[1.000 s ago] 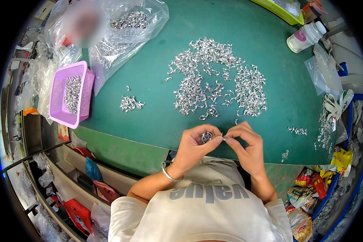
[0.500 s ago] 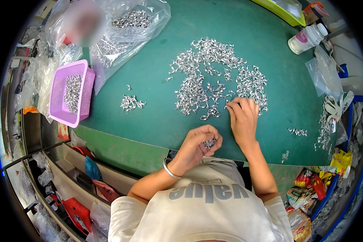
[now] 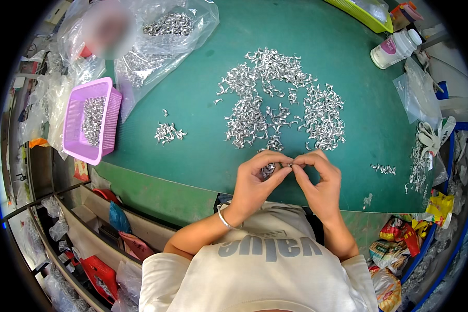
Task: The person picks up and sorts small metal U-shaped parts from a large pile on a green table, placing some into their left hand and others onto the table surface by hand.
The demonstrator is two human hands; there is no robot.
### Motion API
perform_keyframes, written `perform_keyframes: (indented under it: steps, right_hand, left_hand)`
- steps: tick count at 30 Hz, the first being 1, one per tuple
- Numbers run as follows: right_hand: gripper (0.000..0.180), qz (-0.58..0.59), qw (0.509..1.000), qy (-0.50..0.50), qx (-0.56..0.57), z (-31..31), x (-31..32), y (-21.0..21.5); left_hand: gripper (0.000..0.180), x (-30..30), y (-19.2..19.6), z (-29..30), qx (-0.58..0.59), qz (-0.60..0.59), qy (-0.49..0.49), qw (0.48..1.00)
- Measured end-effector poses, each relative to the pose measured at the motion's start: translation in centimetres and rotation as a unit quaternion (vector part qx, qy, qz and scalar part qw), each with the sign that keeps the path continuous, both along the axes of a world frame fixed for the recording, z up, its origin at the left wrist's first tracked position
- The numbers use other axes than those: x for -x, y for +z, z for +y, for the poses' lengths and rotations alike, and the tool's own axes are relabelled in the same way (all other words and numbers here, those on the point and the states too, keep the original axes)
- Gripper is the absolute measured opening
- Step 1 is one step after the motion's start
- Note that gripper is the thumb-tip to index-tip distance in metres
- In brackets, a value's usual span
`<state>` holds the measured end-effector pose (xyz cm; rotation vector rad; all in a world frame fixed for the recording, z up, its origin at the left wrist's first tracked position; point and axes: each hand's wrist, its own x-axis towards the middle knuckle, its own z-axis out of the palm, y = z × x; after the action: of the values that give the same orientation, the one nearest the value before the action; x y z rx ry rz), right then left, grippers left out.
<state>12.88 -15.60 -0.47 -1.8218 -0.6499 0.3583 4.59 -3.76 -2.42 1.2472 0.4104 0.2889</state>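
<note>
My left hand (image 3: 256,179) is closed around several small curved silver metal pieces (image 3: 268,170), part of which show in its palm. The fingertips of my right hand (image 3: 319,179) meet those of the left at the table's near side, pinching a small metal piece (image 3: 290,165) whose outline is mostly hidden. Just beyond both hands spreads a large loose pile of the same curved metal pieces (image 3: 247,119) on the green table (image 3: 192,171). A smaller heap of pieces (image 3: 170,133) lies to the left, and a short row of them (image 3: 384,169) to the right.
A purple basket (image 3: 112,122) with metal pieces stands at the left edge, beside a clear plastic bag (image 3: 203,28) of more pieces. At the far right are a white bottle (image 3: 395,49) and a yellow-green tray (image 3: 356,13). Open drawers (image 3: 156,229) lie below left.
My right hand has come back from the pile toward me and now meets my left hand, which has moved slightly up and right. The two hands' fingertips are together.
</note>
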Motion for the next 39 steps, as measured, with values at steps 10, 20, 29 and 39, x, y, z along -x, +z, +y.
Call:
perform_keyframes:
  steps: [10,20,29,39]
  right_hand:
    - [0.016,0.018,0.996,0.005,-0.092,-0.6,0.6,1.4]
    - [0.021,-0.051,0.992,0.015,-0.112,-0.8,0.9,1.8]
    - [0.02,-0.029,0.993,0.017,-0.113,-1.0,1.0,1.8]
    - [0.016,0.048,0.993,-0.107,-0.016,-2.6,-0.2,-1.2]
  left_hand:
    - [0.013,1.0,1.8,0.3,0.091,0.013,-0.032,0.995]
    - [0.009,1.4,1.9,0.2,0.093,-0.022,-0.05,0.994]
    - [0.007,1.6,2.4,0.0,0.168,0.014,-0.053,0.984]
    - [0.018,1.2,2.4,0.1,0.328,0.053,-0.037,0.942]
